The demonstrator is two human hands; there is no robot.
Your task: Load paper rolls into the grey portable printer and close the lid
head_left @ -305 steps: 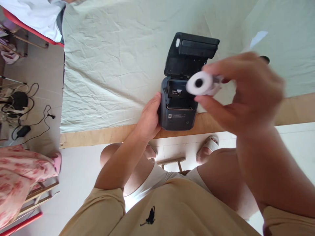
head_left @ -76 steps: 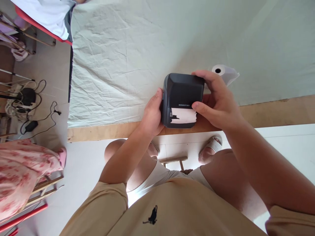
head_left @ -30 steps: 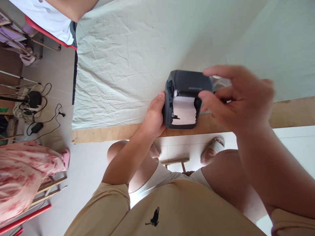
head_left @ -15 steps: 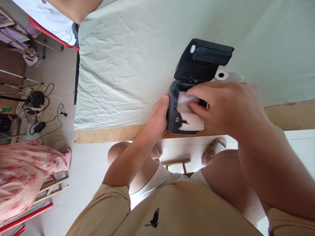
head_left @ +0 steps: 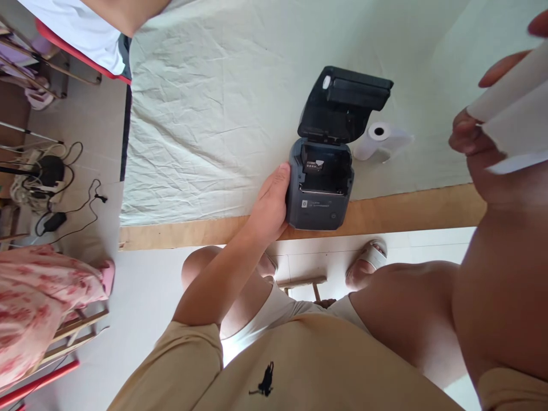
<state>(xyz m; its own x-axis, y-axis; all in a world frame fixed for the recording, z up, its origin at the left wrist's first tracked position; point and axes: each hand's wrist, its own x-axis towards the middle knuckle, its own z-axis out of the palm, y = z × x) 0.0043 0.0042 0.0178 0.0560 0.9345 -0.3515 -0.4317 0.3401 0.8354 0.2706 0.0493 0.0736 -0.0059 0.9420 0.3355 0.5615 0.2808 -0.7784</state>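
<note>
Printer (head_left: 322, 198) sits over the near border of the cloth (head_left: 205, 114) and the wood strip (head_left: 411, 211), its lid (head_left: 342, 108) swung up toward 12 o'clock and its bay (head_left: 334, 162) showing dark, with a small label inside. At its 9 o'clock side, the left hand (head_left: 269, 200) clasps the casing, thumb pressed along the flank; the other fingers are hidden. Well apart, between 2 and 3 o'clock from the printer, the right hand (head_left: 479, 151) is raised, fingers curled around white paper (head_left: 520, 123), which has a loose flap and runs out of view at the edge. Just beside the printer at 2 o'clock, a roll (head_left: 369, 144) rests on the cloth, dark hole in its end, some clear wrapping trailing toward 3 o'clock. Far off at 10 o'clock, another person's arm (head_left: 132, 11) reaches over the cloth's corner. Cables (head_left: 45, 177) lie tangled at 9 o'clock, floral fabric (head_left: 43, 302) at 8.
</note>
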